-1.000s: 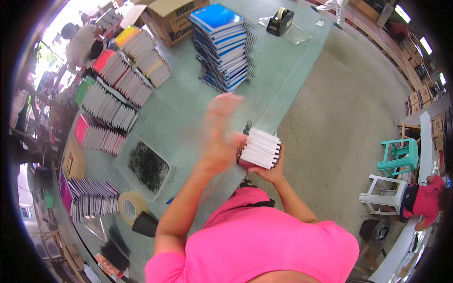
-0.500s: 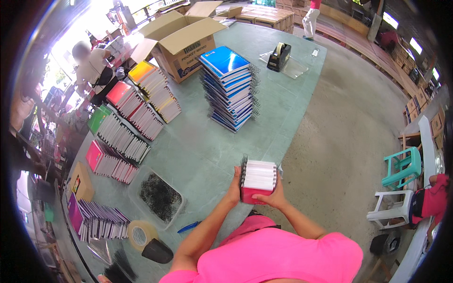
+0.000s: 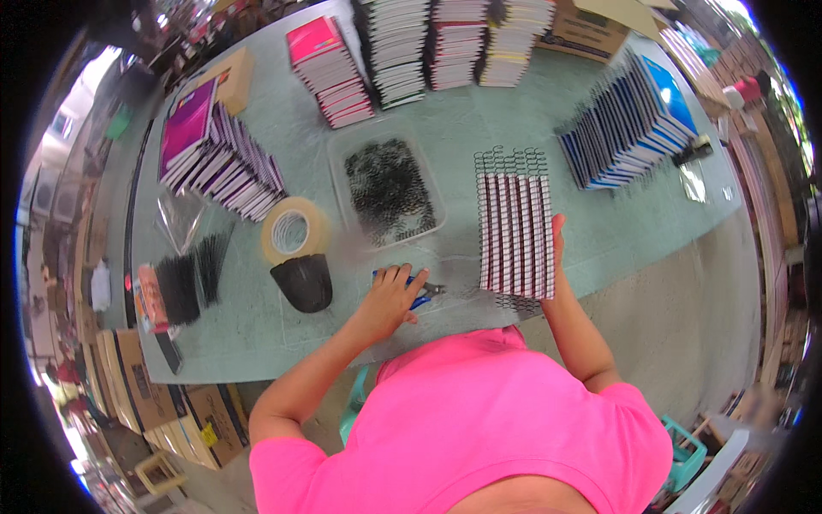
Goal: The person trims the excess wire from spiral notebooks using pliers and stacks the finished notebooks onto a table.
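Observation:
My left hand (image 3: 390,301) lies over blue-handled pliers (image 3: 434,290) on the table, fingers curled across the handles; the metal jaws stick out to its right. My right hand (image 3: 558,272) grips the right side of a stack of small spiral notebooks (image 3: 516,236), thumb along the edge. Their bound edges face up, with black coils running down them and loose coil ends jutting past the far and near ends. The right fingers are mostly hidden behind the stack. Beyond the pliers, a clear plastic tub (image 3: 439,204) holds a heap of black coils (image 3: 385,190).
Purple notebooks (image 3: 190,137) and a tape roll (image 3: 278,227) beside a black rounded object (image 3: 303,284) are on the left. Pink notebooks (image 3: 315,41) and other stacks stand at the back. Blue notebooks (image 3: 672,94) are at the right. Black straight strands (image 3: 178,287) lie far left.
My view has swung left. Both hands held the red-covered notebooks; now their bound edges face up in my right hand alone. My left hand has moved onto the pliers.

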Demonstrator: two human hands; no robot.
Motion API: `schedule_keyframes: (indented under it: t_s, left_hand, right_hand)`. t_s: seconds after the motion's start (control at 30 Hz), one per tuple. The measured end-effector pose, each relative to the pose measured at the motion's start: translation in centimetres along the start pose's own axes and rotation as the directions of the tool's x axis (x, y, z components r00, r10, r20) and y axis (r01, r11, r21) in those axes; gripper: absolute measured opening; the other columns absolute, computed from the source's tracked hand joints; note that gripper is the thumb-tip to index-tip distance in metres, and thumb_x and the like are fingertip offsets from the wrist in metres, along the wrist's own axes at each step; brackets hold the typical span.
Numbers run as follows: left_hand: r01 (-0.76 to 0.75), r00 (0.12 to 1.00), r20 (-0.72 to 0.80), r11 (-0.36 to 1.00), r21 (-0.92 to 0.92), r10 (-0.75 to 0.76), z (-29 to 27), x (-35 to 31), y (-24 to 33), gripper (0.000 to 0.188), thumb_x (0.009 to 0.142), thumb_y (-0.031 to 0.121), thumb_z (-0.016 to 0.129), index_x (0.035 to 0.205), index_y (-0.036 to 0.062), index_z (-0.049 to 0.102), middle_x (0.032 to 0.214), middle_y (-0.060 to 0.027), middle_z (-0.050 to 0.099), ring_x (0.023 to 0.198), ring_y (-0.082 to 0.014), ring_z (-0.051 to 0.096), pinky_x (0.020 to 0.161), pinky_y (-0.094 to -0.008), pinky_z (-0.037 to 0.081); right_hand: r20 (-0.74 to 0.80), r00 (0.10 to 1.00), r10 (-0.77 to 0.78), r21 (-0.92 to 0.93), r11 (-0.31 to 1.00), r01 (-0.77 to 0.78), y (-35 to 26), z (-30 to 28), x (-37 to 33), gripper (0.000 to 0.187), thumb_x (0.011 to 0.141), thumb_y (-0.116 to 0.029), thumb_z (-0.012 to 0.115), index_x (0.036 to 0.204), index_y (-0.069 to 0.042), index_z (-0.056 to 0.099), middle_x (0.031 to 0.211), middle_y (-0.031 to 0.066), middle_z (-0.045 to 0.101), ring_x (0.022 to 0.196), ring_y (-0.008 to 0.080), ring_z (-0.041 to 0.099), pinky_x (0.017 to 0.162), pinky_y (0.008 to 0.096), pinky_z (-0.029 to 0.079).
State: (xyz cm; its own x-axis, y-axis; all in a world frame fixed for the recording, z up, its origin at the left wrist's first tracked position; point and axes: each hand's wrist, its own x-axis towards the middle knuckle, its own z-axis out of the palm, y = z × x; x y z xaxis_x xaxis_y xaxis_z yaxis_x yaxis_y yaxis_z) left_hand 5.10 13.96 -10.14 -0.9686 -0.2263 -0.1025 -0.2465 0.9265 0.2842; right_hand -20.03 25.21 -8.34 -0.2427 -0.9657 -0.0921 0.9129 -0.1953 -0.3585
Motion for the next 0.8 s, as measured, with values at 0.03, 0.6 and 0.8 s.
schedule_keyframes:
  t_s: [0.03, 0.6, 0.8]
  left_hand:
    - [-0.012, 1.000, 0.014, 1.000, 0.007, 0.012, 0.0, -0.3, -0.3, 0.081, 0.056, 0.029, 0.074, 0.122, 0.0011, 0.039, 0.117, -0.0184, 0.039, 0.105, -0.0329, 0.041, 0.089, -0.0409, 0.034]
    - [0.151, 0.944, -0.255, 0.961, -0.230, -0.209, -14.1, 4.0, -7.3, 0.028, 0.072, 0.019, 0.050, 0.094, 0.0026, 0.046, 0.081, -0.0169, 0.050, 0.078, -0.0348, 0.050, 0.070, -0.0424, 0.040]
    - [0.167, 0.926, -0.358, 0.982, 0.093, -0.124, -13.6, 4.4, -7.9, 0.035, 0.068, 0.025, 0.054, 0.097, 0.0060, 0.049, 0.083, -0.0114, 0.050, 0.080, -0.0275, 0.050, 0.070, -0.0401, 0.037]
  right_hand:
    - [-0.075, 0.997, -0.031, 0.040, 0.999, 0.034, 0.4, -1.0, 1.0, 0.086, 0.070, -0.066, 0.049, 0.124, -0.001, 0.038, 0.115, 0.0164, 0.051, 0.099, 0.0310, 0.054, 0.084, 0.0458, 0.045]
    - [-0.138, 0.928, 0.345, -0.096, 0.928, -0.359, -0.8, 0.9, 7.7, 0.062, 0.075, -0.044, 0.060, 0.116, 0.000, 0.048, 0.109, 0.0148, 0.057, 0.095, 0.0277, 0.057, 0.085, 0.0421, 0.046]
    - [-0.144, 0.924, 0.354, -0.156, 0.914, -0.374, -0.6, 1.0, 8.5, 0.058, 0.076, -0.041, 0.061, 0.114, 0.001, 0.049, 0.106, 0.0152, 0.058, 0.092, 0.0272, 0.059, 0.082, 0.0406, 0.048]
